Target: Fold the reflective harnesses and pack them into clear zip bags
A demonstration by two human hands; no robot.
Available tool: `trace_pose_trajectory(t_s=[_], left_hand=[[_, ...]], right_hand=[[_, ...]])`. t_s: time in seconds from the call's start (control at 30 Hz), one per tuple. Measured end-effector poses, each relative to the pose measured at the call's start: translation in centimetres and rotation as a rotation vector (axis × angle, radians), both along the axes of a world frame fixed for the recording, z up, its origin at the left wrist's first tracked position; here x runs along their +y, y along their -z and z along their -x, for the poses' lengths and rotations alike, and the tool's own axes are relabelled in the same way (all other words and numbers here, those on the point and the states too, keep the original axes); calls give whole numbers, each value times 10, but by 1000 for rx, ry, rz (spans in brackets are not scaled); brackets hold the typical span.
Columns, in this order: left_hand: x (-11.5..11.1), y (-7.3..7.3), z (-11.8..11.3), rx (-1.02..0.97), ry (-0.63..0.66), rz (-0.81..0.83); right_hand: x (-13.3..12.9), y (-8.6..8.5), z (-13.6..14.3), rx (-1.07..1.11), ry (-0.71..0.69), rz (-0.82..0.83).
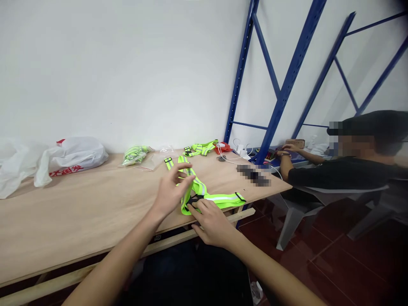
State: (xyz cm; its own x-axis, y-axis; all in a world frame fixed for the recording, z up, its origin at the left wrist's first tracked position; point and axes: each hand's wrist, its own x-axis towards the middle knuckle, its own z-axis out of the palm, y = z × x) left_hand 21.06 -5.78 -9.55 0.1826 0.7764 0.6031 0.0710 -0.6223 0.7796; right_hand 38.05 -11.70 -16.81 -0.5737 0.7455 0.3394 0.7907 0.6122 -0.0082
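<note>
A neon-green reflective strap vest with silver stripes and black buckles lies spread near the table's front edge. My right hand bends its fingers over the vest's black joining piece, while its thumb is lower, by the table edge. Above the vest hovers my left hand, fingers curved and thumb apart from them. A strap rises just beneath the left thumb; whether they touch I cannot tell. Part of the joining piece is hidden by the right fingers.
Another green vest, a bagged one and white plastic bags lie along the wall. A blue rack post stands at the right corner. Beyond it, a person sits on a grey chair at another table.
</note>
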Motion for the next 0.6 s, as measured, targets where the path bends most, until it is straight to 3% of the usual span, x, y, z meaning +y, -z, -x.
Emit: trace_pose_trajectory(t_s=[0.17,0.4,0.5,0.6], left_hand=[[8,28,-50,181,81,30],[12,60,-65,428,121,107],[10,66,-64,464,93,32],[3,67,-64,601,42,-113]], right_hand=[[-5,-3,-3,74,-51,37],[-11,-35,-37,202,-108,313],[-4,-48,-74,319,28,229],[3,-49,-116,329,287,88]])
